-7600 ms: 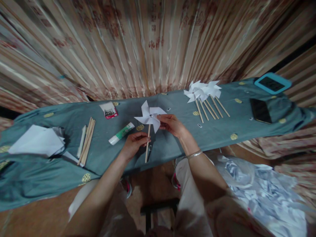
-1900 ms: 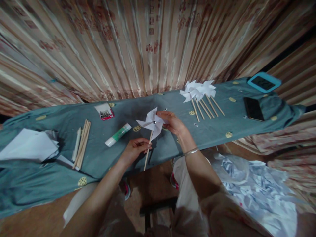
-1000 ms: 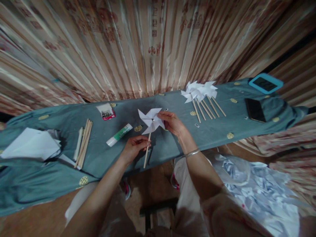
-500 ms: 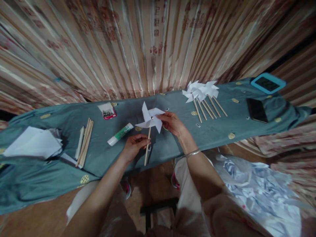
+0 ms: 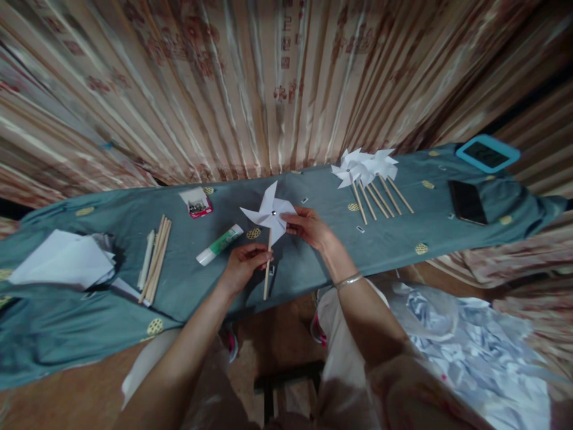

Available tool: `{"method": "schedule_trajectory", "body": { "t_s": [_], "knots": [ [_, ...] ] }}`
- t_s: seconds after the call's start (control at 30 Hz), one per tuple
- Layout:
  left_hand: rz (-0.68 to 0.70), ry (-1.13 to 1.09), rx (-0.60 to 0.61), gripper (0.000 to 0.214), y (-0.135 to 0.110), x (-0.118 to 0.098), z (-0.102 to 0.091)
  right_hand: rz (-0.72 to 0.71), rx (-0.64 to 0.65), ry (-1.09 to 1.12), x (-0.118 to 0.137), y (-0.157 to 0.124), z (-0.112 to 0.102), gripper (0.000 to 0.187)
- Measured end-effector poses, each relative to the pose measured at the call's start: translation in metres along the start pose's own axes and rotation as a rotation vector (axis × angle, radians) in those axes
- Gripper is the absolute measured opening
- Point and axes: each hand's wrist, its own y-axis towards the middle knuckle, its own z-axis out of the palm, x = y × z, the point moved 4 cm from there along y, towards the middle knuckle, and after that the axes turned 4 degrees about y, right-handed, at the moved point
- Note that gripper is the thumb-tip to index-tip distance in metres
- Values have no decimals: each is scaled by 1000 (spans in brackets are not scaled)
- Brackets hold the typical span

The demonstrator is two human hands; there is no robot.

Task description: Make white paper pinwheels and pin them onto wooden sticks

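A white paper pinwheel (image 5: 267,208) on a wooden stick (image 5: 267,282) is held up over the middle of the table, a pin showing at its centre. My left hand (image 5: 244,263) pinches the stick below the blades. At the pinwheel's right side, my right hand (image 5: 310,227) has its thumb and fingers closed on a blade. Just left of my left hand lies a green and white glue stick (image 5: 219,245). Behind it stands a small open red box (image 5: 197,203) with metal pins inside.
Several finished pinwheels (image 5: 364,167) lie at the back right, near a black phone (image 5: 467,202) and a blue-framed device (image 5: 487,153). Wooden sticks (image 5: 156,260) and a stack of white paper (image 5: 62,260) lie left. A bag of crumpled paper (image 5: 483,352) sits below right.
The pinwheel's blades have turned a little on the stick. My right hand has shifted slightly down with the blade, while my left hand keeps its hold on the stick.
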Motion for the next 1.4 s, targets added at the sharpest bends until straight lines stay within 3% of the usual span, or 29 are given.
{"method": "schedule_trajectory", "body": {
  "t_s": [0.73, 1.4],
  "knots": [
    [-13, -28, -19, 41, 1, 0, 0, 67, 5, 3, -2, -2, 4, 31],
    [36, 25, 7, 30, 1, 0, 0, 57, 62, -86, -9, -3, 11, 31]
  ]
}}
